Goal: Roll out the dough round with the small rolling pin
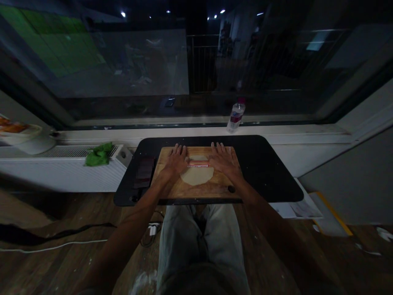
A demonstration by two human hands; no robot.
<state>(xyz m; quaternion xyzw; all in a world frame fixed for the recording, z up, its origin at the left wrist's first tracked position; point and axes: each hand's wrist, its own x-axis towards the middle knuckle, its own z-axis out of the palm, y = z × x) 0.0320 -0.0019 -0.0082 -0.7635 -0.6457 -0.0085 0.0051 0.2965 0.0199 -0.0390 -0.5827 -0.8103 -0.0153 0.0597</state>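
A wooden cutting board (pixel 196 192) lies on a black table. On it is a flat, roughly round sheet of dough (pixel 197 176), pale and thin. A short rolling pin (pixel 198 164) with a printed red and white strip crosses the dough from side to side. My left hand (pixel 177 159) lies flat at the pin's left end, fingers stretched toward the window. At the right end, my right hand (pixel 222 159) is also flat, its fingers spread forward. Both palms cover the pin's ends, and part of the dough shows beyond the pin.
The black table (pixel 264 172) stands against the windowsill. Dark flat pieces (pixel 145 170) lie left of the board. A plastic bottle (pixel 236 116) stands on the sill. Further left are a radiator (pixel 76 172) with a green cloth (pixel 99 154) and a white bowl (pixel 33 141).
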